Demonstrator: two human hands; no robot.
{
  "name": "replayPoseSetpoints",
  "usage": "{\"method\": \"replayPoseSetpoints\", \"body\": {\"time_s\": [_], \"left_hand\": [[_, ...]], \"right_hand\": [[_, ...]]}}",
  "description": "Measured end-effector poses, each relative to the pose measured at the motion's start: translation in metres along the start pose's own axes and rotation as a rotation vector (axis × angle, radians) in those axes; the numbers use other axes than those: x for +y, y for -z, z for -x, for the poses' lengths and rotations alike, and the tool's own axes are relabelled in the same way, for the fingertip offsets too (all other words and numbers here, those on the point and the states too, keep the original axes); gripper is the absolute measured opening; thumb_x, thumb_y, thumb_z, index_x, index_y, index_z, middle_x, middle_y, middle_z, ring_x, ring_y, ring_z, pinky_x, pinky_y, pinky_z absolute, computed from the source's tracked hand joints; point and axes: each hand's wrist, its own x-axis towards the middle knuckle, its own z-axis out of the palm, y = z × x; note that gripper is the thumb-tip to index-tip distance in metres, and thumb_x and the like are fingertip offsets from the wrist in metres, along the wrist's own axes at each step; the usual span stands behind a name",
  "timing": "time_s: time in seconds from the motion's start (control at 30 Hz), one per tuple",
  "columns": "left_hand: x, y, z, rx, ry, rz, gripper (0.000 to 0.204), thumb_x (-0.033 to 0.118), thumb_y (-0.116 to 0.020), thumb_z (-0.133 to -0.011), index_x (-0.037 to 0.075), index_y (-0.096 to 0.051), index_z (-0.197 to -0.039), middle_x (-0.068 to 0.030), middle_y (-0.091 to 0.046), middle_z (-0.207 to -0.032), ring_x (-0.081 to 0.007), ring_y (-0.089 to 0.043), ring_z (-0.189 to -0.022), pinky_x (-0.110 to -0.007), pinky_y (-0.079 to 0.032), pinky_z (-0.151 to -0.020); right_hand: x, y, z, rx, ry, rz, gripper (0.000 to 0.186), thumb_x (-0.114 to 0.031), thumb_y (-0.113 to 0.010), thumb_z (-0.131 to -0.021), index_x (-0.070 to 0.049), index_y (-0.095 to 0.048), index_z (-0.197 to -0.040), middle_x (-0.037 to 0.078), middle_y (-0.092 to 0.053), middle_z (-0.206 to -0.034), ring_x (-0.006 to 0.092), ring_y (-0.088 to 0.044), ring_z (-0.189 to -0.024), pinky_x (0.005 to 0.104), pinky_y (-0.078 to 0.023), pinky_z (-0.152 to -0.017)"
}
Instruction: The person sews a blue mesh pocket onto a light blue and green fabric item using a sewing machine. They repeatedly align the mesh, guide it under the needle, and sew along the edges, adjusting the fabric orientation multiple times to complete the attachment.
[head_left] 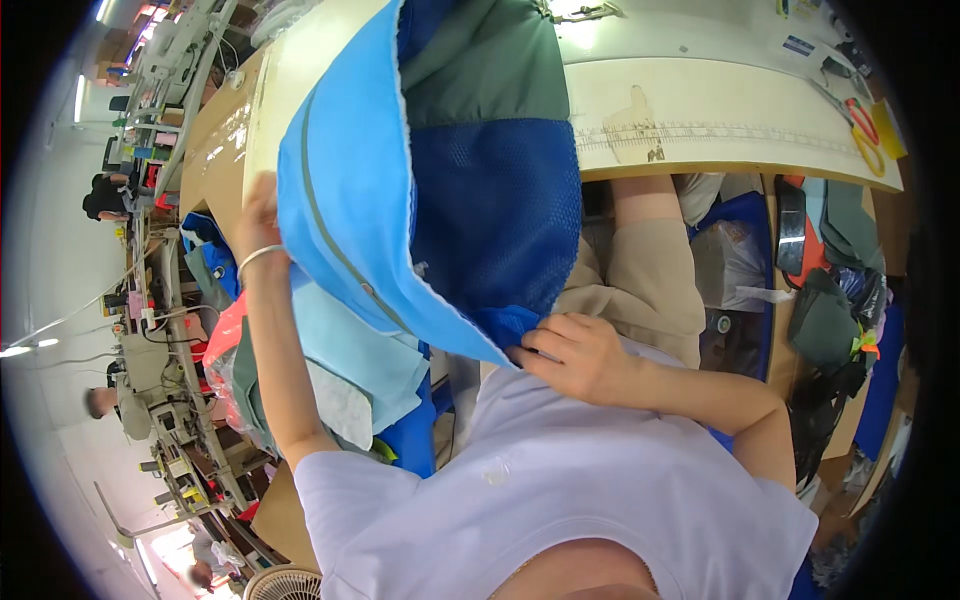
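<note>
A partly sewn fabric bag piece [350, 170] hangs off the near edge of the work table toward my lap. Its outer side is light blue with a curved grey zip; the side turned to the right shows dark blue mesh and grey-green cloth. My right hand [580, 355] is closed on the lower corner of the piece, fingers curled around the blue cloth. At the left edge, my left hand [258, 215] grips the light blue side, its fingertips partly hidden behind the cloth. A metal sewing machine part [585, 12] sits by the top of the piece.
Scissors [855, 125] with orange and yellow handles lie on the table's right end. Light blue cut pieces [350, 350] are piled at my left, and dark green pieces [825, 320] at my right. Sewing machines [150, 375] and other people stand farther left.
</note>
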Motion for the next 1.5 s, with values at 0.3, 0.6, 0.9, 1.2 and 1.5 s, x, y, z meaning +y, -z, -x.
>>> {"method": "replayPoseSetpoints", "body": {"time_s": [0.3,0.6,0.9,1.2,1.5], "left_hand": [[0.056,-0.274,0.153,-0.787,-1.273,-0.908,0.041,-0.002,-0.058,-0.089,0.002,-0.064,-0.13,-0.017,-0.064,-0.136,-0.0357,-0.062,-0.125,-0.045,-0.048,-0.108],[-0.03,-0.286,0.049,-0.946,-0.954,-1.063,0.047,0.019,-0.05,-0.106,0.003,-0.049,-0.15,-0.0178,-0.047,-0.156,-0.0368,-0.044,-0.144,-0.046,-0.031,-0.123],[-0.009,-0.297,0.063,-1.061,-1.33,-1.122,0.047,-0.001,-0.062,-0.088,0.006,-0.064,-0.135,-0.014,-0.059,-0.142,-0.035,-0.057,-0.131,-0.045,-0.048,-0.109],[0.004,-0.3,0.082,-1.112,-1.265,-1.035,0.049,-0.005,-0.063,-0.08,0.009,-0.069,-0.126,-0.01,-0.069,-0.122,-0.0324,-0.067,-0.109,-0.043,-0.056,-0.093],[0.0,-0.359,0.049,-1.199,-1.432,-1.001,0.026,-0.004,-0.064,-0.071,0.01,-0.066,-0.094,-0.0061,-0.064,-0.096,-0.0295,-0.062,-0.105,-0.041,-0.052,-0.093]], "right_hand": [[0.002,0.025,-0.016,-0.085,0.05,-0.033,0.025,-0.012,-0.071,-0.072,-0.004,-0.07,-0.095,0.001,-0.056,-0.083,0.0139,-0.056,-0.076,0.0253,-0.048,-0.056],[-0.001,0.052,-0.036,0.169,-0.153,-0.287,0.014,-0.011,-0.076,-0.073,-0.007,-0.064,-0.08,0.0,-0.047,-0.071,0.0128,-0.05,-0.063,0.028,-0.039,-0.044],[0.014,0.045,-0.015,-0.003,-0.163,-0.38,0.015,-0.013,-0.073,-0.076,-0.009,-0.059,-0.073,0.001,-0.045,-0.068,0.0141,-0.052,-0.061,0.0301,-0.039,-0.042],[0.022,0.069,-0.021,-0.098,-0.18,-0.492,0.014,-0.012,-0.071,-0.076,-0.01,-0.058,-0.072,0.001,-0.044,-0.068,0.0145,-0.051,-0.061,0.03,-0.04,-0.042],[0.02,0.077,-0.038,-0.121,-0.098,-0.517,0.014,-0.012,-0.069,-0.07,-0.006,-0.061,-0.08,0.001,-0.046,-0.072,0.0152,-0.053,-0.068,0.029,-0.045,-0.046]]}}
